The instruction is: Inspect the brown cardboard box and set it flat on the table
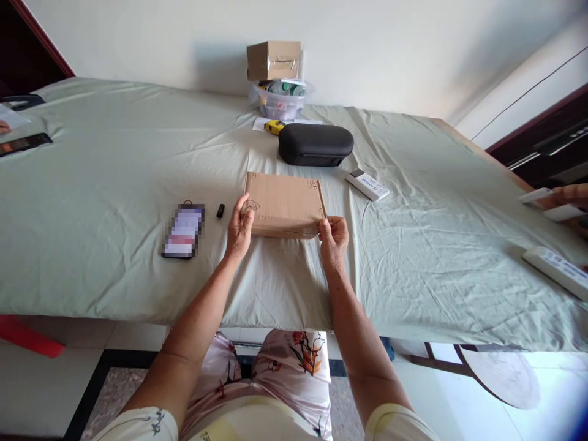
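A flat brown cardboard box [285,202] with dark printed marks lies on the cloth-covered table in front of me, its top closed. My left hand [240,226] grips its left side, thumb on the top near the front corner. At the front right corner, my right hand [334,239] pinches the edge with thumb and curled fingers. Left of the box lie a small black piece [220,211] and a phone [183,231] with a blurred screen. Behind it sits a black zip case [315,144]. A white box-shaped item with printed text [367,185] rests to the right.
A clear plastic tub [281,104] with a cardboard box [274,60] on top stands by the wall, near a yellow item [274,127]. Another person's hand [572,195] holds white pieces at the right edge. Another phone [25,144] lies far left; a round stool [500,375] stands below.
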`<control>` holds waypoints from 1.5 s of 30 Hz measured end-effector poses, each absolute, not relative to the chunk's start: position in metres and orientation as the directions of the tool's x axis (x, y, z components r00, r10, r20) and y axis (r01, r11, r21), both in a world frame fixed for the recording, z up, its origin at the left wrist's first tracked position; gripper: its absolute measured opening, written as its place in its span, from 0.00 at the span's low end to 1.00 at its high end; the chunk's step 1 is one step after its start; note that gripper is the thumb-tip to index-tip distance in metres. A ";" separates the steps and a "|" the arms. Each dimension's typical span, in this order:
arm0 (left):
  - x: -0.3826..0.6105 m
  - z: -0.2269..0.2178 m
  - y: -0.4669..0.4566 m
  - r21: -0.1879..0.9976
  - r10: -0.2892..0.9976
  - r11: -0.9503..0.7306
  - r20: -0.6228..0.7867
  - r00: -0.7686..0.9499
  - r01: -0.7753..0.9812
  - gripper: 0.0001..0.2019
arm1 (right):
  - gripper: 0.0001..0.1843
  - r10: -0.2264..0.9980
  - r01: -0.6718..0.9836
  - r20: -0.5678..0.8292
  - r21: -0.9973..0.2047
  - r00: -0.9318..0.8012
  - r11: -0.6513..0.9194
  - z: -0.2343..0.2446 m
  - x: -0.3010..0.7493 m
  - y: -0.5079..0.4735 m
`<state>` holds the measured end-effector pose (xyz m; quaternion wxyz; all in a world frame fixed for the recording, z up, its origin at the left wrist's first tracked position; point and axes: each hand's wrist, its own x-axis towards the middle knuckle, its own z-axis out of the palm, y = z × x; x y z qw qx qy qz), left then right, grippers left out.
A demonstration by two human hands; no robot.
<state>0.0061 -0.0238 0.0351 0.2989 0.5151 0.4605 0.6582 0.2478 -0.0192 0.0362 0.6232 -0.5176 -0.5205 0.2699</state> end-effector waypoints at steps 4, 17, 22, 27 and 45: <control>0.012 0.031 -0.024 0.912 0.847 -0.397 0.408 -0.341 0.107 0.37 | 0.24 0.883 0.201 0.372 -0.924 0.285 0.325 0.039 0.247 -0.020; 0.027 0.032 -0.029 0.914 0.803 -0.345 0.406 -0.436 0.215 0.38 | 0.35 0.764 0.478 0.435 -0.857 0.477 0.191 0.034 0.222 -0.026; 0.031 0.030 -0.031 0.907 0.776 -0.319 0.416 -0.474 0.273 0.42 | 0.42 0.752 0.543 0.471 -0.820 0.462 0.179 0.028 0.220 -0.025; 0.029 0.028 -0.031 0.870 0.743 -0.323 0.476 -0.470 0.372 0.44 | 0.31 0.761 0.519 0.490 -0.821 0.425 0.239 0.030 0.228 -0.025; 0.047 0.029 -0.043 0.672 0.650 -0.441 0.696 -0.305 0.595 0.13 | 0.33 0.673 0.756 0.713 -0.546 0.195 0.360 0.034 0.201 -0.033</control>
